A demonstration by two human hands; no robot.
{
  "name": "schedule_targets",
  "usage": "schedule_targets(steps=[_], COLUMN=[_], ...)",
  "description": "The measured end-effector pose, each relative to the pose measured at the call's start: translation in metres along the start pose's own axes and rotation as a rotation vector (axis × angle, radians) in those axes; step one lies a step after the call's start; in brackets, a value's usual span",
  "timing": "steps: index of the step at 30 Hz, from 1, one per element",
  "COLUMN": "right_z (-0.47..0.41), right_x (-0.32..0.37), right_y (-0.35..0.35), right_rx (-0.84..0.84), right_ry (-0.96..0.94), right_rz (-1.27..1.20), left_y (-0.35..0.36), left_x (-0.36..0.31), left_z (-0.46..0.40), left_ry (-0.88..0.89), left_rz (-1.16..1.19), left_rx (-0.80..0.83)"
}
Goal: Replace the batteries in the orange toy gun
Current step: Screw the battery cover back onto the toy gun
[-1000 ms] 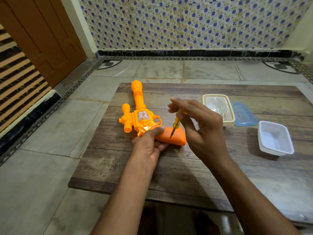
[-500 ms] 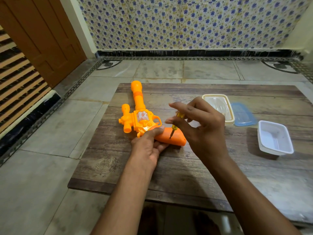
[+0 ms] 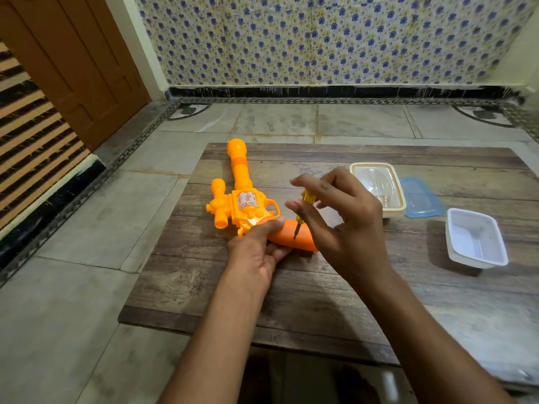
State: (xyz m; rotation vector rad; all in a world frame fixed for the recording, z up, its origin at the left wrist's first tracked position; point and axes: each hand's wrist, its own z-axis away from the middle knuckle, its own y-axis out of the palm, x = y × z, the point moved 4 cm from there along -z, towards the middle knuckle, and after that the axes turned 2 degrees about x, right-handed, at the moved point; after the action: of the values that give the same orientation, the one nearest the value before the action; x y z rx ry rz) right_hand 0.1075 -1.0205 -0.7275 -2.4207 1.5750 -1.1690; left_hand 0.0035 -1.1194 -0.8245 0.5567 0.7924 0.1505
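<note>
Wooden table (image 3: 320, 301) carries the orange toy gun (image 3: 243, 205), barrel pointing away, grip lying toward the right. Left hand (image 3: 256, 252) clamps the grip from the near side; right hand (image 3: 344, 223) pinches a yellow screwdriver (image 3: 303, 211) almost upright, tip on the grip.

The near half of the surface (image 3: 291, 316) lies bare. The toy gun (image 3: 242, 199) blocks the far left; a clear container (image 3: 377, 185), blue lid (image 3: 423, 199) and white tray (image 3: 475, 237) crowd the right. Bare wood separates gun and container.
</note>
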Motion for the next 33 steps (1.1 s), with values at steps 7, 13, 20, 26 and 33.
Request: schedule_targets(steps=[7, 13, 20, 26, 33], right_z=[-0.0005, 0.0008, -0.0022, -0.0018, -0.0025], right_x=[-0.0021, -0.0068, -0.0008, -0.0016, -0.0006], right_y=[-0.0025, -0.0034, -0.0024, -0.0004, 0.0003], right_rx=[0.009, 0.021, 0.023, 0.085, 0.07], right_ry=[0.02, 0.048, -0.009, -0.003, -0.025], right_rz=[-0.025, -0.073, -0.011, -0.074, -0.032], left_y=[0.0, 0.0026, -0.001, 0.0013, -0.002], left_x=[-0.0012, -0.0022, 0.0005, -0.0009, 0.0007], left_z=[0.0015, 0.0026, -0.0005, 0.0014, -0.0028], left_ry=[-0.013, -0.015, -0.005, 0.001, -0.002], left_rz=[-0.021, -0.001, -0.002, 0.007, -0.006], left_rx=[-0.031, -0.031, -0.012, -0.011, -0.013])
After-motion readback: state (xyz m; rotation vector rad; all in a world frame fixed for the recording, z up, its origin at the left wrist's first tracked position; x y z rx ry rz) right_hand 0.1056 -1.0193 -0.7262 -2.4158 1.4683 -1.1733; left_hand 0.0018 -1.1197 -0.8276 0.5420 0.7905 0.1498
